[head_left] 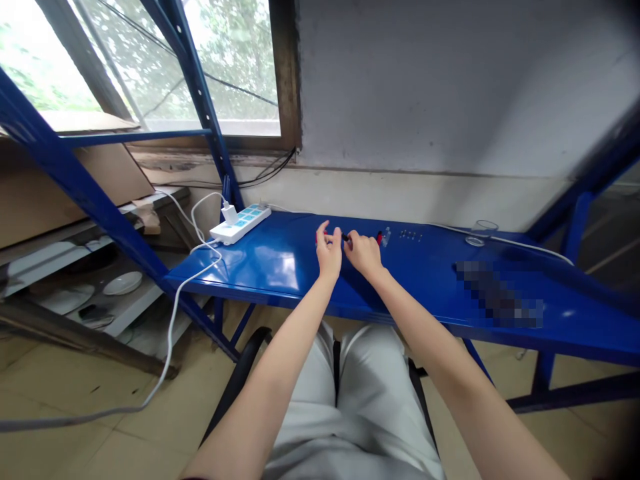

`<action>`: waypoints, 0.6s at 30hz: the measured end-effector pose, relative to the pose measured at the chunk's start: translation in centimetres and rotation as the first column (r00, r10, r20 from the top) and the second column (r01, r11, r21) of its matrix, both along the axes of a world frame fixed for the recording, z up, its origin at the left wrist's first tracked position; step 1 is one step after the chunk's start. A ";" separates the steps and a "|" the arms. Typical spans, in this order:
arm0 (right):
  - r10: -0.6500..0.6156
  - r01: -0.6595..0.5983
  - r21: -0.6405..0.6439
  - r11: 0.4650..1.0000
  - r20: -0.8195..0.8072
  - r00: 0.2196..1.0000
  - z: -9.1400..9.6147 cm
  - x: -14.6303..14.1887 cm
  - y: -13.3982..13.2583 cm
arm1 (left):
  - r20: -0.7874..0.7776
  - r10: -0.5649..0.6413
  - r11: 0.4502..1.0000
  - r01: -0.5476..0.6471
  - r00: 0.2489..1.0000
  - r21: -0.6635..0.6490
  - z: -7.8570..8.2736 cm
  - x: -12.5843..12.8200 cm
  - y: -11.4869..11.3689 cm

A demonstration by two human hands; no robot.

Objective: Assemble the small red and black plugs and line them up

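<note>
Over the blue metal table point(270, 260) both hands are close together. My right hand point(366, 255) pinches a small black rod-like piece point(345, 237), which points toward the left hand. My left hand point(329, 256) has its fingers curled and the index raised; a bit of red point(317, 236) shows at its outer edge, too small to name. Just beyond the right hand lie a small red piece point(379, 238) and some small clear pieces point(387, 237). Farther right, several tiny metallic pieces point(411, 235) sit in rows on the tabletop.
A white power strip point(243, 223) with a plugged-in adapter point(229, 213) stands at the table's left end, its white cable point(173, 327) hanging down. Right of my hands are a clear round glass point(483, 233) and a pixelated dark object point(495, 293). Blue uprights point(200, 87) frame the table.
</note>
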State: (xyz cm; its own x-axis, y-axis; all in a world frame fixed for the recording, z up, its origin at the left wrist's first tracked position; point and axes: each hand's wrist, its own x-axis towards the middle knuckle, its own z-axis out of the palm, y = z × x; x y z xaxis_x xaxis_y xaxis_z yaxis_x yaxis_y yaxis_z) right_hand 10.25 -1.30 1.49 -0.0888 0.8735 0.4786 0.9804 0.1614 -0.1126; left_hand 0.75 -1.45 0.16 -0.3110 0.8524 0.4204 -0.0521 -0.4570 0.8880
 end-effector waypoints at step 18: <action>0.017 -0.012 0.015 1.000 -0.415 0.910 -1.8 2.6 -1.9 | 0.041 -0.308 0.942 0.310 0.951 -0.131 -0.7 0.4 0.9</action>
State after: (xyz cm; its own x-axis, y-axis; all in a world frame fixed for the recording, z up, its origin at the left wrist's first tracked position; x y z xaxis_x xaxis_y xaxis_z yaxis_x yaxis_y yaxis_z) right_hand 12.89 -3.15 -0.28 0.1070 0.8678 0.4852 0.8431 0.1794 -0.5069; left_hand 1.11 -0.57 -0.53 -0.0302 0.9559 0.2920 -0.1896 -0.2923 0.9373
